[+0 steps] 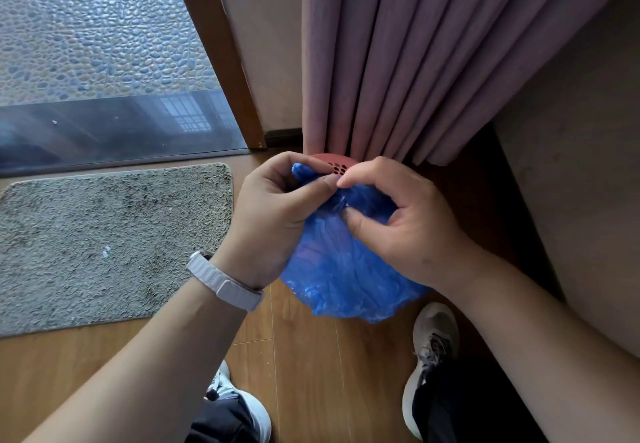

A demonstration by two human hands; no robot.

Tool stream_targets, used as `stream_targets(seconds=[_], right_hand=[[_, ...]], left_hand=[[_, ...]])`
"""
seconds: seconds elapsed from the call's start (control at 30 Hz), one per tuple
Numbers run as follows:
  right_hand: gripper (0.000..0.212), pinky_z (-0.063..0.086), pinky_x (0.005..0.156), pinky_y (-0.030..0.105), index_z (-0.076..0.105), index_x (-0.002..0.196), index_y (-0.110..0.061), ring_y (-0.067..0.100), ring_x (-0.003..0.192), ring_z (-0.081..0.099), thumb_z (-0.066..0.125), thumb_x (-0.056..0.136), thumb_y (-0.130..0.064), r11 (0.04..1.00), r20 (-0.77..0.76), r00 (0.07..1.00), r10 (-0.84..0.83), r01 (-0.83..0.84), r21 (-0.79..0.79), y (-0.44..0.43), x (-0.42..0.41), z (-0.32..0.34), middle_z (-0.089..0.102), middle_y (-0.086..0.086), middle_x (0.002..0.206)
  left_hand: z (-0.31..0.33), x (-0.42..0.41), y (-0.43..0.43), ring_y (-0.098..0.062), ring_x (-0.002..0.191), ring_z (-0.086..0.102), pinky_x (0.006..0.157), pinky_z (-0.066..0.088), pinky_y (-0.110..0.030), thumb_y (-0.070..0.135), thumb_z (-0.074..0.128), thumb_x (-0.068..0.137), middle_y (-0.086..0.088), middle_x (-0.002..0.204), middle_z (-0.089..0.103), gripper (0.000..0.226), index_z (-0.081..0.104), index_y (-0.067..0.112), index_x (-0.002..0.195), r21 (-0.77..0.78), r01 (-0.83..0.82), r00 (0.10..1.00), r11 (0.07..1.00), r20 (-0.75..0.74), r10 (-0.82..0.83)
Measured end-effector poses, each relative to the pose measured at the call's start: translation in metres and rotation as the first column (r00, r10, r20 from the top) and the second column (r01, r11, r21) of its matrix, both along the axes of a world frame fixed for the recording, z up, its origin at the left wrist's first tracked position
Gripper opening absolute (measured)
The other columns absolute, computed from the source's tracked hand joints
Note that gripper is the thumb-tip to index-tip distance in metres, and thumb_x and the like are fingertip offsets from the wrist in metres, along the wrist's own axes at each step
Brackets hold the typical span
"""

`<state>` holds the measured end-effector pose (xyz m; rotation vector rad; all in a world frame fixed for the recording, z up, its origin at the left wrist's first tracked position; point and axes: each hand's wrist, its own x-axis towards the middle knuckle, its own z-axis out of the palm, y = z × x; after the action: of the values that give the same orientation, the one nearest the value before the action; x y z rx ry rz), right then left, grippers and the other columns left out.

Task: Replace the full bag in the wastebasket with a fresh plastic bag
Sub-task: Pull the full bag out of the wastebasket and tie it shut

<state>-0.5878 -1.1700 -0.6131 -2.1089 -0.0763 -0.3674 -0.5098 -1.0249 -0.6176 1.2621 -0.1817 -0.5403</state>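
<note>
A mauve pleated curtain (pixel 415 61) hangs to the right of a grey shaggy floor mat (pixel 104 241). Between them, a full blue plastic bag (pixel 346 276) bulges below both hands, its gathered neck uppermost. The left hand (pixel 273 220) and right hand (pixel 408 220) pinch that twisted neck. Just behind them shows the rim of a pink perforated wastebasket (pixel 337 162).

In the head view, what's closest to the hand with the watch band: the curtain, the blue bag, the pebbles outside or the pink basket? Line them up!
1. The bag: the left hand pinches it.
2. The basket: just beyond the fingers.
3. The curtain: behind the basket, to the right.
4. The pebbles: outdoors, far up on the left.
</note>
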Motion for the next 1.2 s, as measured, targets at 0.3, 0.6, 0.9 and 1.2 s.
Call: stream_targets(seconds=[0.3,0.6,0.9,1.2], right_hand=[[0.002,0.039,0.077,0.012,0.065,0.091,-0.007,-0.002,0.083,0.055,0.066,0.089,-0.008,0.982,0.067,0.981,-0.184,0.186,-0.025,0.001,0.005,-0.007,0.059,-0.009,0.085],[0.004,0.050,0.067,0.028,0.063,0.089,-0.015,0.010,0.072,0.058,0.060,0.091,-0.016,0.920,-0.133,0.982,-0.135,0.174,0.352,0.012,0.005,-0.007,0.061,-0.002,0.076],[0.018,0.043,0.060,0.014,0.060,0.078,-0.026,-0.003,0.062,0.052,0.059,0.091,-0.014,0.847,-0.204,0.964,-0.168,0.247,0.471,0.009,0.009,-0.004,0.059,-0.014,0.066],[0.021,0.056,0.080,0.038,0.053,0.081,-0.012,0.027,0.081,0.067,0.041,0.098,-0.009,0.229,-0.248,0.951,-0.184,0.287,0.930,-0.013,0.016,0.004,0.067,0.010,0.076]], left_hand=[[-0.004,-0.003,0.000,-0.020,0.090,0.066,0.081,0.052,-0.033,0.005,0.059,0.083,-0.008,0.095,0.071,0.037,0.058,0.009,0.120,-0.137,0.025,0.991,0.990,-0.127,-0.043],[-0.005,-0.008,-0.004,-0.021,0.092,0.066,0.083,0.051,-0.032,0.010,0.059,0.085,-0.007,0.093,0.073,0.018,0.076,0.014,0.091,-0.069,0.027,0.999,0.997,-0.033,-0.029],[-0.005,-0.016,-0.009,-0.012,0.078,0.062,0.074,0.051,-0.026,0.011,0.048,0.094,0.001,0.082,0.067,0.026,0.069,0.016,0.078,-0.202,0.081,0.993,0.976,-0.070,-0.097],[-0.004,-0.012,-0.008,-0.009,0.081,0.064,0.075,0.052,-0.023,0.005,0.033,0.097,0.000,0.084,0.068,0.043,0.067,0.015,0.072,-0.403,0.106,0.971,0.909,-0.157,-0.183]])
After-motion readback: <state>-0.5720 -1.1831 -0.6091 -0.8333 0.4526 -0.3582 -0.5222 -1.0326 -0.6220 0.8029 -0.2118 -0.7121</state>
